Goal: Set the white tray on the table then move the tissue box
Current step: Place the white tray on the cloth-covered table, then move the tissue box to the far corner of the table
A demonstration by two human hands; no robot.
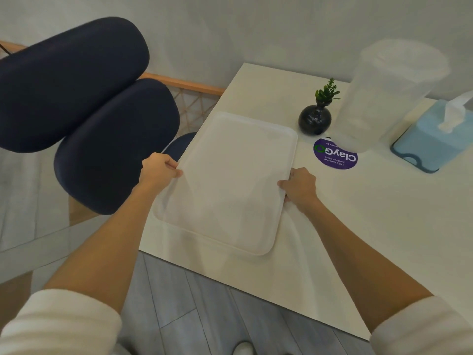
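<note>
A white rectangular tray (227,180) lies over the left part of the white table (371,226), its near left corner hanging past the table edge. My left hand (158,169) grips the tray's left rim and my right hand (300,185) grips its right rim. Whether the tray rests flat or is held just above the surface cannot be told. A light blue tissue box (430,142) with a white tissue sticking up stands at the far right of the table, well away from both hands.
A small dark vase with a green sprig (315,119), a clear plastic pitcher (384,98) and a round purple sticker (335,156) sit between tray and tissue box. Dark blue padded chairs (102,139) stand left of the table. Grey floorboards lie below.
</note>
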